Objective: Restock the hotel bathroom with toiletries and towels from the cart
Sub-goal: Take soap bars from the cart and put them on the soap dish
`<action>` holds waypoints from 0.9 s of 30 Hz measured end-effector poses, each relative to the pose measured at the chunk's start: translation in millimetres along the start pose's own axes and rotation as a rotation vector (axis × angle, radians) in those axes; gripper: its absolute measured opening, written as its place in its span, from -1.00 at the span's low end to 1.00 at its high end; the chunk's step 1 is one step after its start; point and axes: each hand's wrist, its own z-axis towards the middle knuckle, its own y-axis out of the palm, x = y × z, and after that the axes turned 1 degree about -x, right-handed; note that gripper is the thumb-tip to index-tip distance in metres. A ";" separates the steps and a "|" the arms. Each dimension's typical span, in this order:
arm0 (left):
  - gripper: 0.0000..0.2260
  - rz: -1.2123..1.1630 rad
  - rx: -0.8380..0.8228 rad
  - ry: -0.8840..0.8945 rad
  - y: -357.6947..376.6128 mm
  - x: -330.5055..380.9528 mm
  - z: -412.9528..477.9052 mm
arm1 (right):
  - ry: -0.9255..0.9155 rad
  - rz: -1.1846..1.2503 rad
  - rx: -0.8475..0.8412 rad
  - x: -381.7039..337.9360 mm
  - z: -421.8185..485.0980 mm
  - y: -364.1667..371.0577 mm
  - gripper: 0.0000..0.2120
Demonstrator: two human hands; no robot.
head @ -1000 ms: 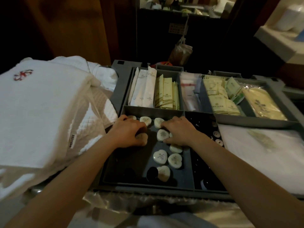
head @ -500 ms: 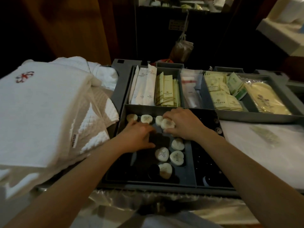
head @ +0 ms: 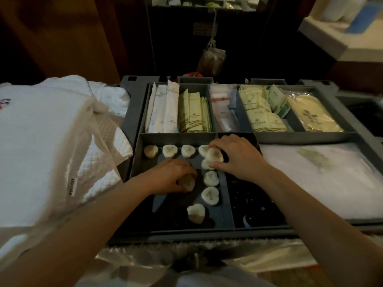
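Observation:
Both hands are inside the front-left compartment of the grey cart tray (head: 132,162), among several pale heart-shaped soaps. My left hand (head: 172,175) curls its fingers round one heart soap (head: 187,182) low in the compartment. My right hand (head: 236,158) pinches another heart soap (head: 214,155) lifted above the back row, with one more soap (head: 206,165) just under its fingers. Loose soaps lie along the back wall (head: 169,151) and down the right side (head: 210,195). White folded towels (head: 41,146) lie stacked to the left of the tray.
Back compartments hold white sachets (head: 165,108), green-striped packets (head: 194,114), cream pouches (head: 259,112) and a yellow bagged item (head: 313,114). Dark bottles (head: 250,201) fill the compartment right of the soaps. A white sheet (head: 323,177) lies at the right. A bag (head: 211,59) hangs behind the cart.
My left hand drew back toward me with a soap in its fingers. My right hand lifted a soap above the back row. The view shifted slightly.

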 end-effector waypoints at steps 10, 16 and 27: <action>-0.44 0.093 0.057 -0.291 -1.8 -6.2 0.6 | -0.015 0.012 0.052 0.8 -2.4 -1.8 -0.54; -0.64 0.122 0.101 -0.315 -2.9 1.1 -1.4 | -0.049 0.016 0.031 1.2 1.1 -3.0 -0.53; -0.57 -0.222 0.612 -0.484 -49.1 25.6 -61.3 | -0.306 0.136 0.091 -6.2 38.4 -41.4 -0.56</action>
